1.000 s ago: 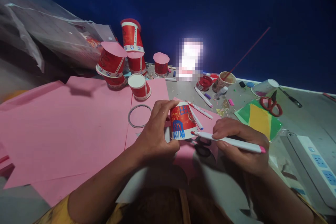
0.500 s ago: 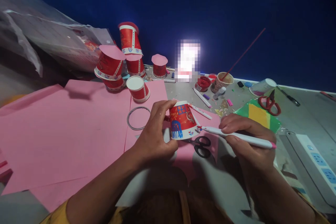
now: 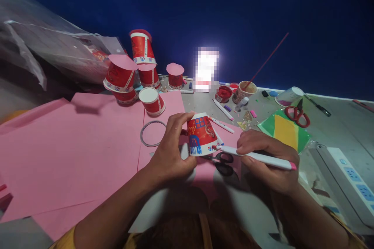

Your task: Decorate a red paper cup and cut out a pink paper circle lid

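Red-and-white cup is gripped btwn thumb & fingers of L hand; R hand pinches white marker, tip at cup's lower white band.

We could read no words or numbers: the gold marks on the held cup, the strip print on the topmost stacked cup and the red jar's label were illegible.

Dark blue backdrop, grey tabletop, bright glow
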`<move>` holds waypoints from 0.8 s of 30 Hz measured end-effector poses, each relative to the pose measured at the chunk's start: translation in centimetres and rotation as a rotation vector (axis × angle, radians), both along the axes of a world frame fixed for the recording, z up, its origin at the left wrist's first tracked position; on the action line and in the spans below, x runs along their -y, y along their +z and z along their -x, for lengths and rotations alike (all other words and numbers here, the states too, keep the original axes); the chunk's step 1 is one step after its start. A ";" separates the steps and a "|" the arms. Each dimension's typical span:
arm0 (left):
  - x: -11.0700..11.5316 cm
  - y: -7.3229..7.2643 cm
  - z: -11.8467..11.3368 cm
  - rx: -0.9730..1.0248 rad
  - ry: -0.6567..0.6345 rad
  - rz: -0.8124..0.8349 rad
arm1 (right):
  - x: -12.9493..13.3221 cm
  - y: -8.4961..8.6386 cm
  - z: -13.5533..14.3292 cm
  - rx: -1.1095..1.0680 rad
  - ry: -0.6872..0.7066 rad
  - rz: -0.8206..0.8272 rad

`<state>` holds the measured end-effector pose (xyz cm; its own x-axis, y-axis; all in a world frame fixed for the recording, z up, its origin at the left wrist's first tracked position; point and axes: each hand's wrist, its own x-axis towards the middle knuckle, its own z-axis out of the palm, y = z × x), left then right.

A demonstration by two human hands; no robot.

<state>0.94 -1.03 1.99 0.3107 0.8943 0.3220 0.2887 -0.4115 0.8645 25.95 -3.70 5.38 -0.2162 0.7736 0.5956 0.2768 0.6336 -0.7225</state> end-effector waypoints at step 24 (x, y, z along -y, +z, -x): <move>0.0 -0.4 -0.1 0.011 0.017 0.006 | 0.2 -0.3 -1.0 -0.096 -0.038 0.033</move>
<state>1.03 -1.01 1.63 0.2921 0.9013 0.3198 0.2863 -0.4015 0.8700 26.92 -3.85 5.13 -0.1294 0.7997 0.5863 0.2286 0.5994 -0.7671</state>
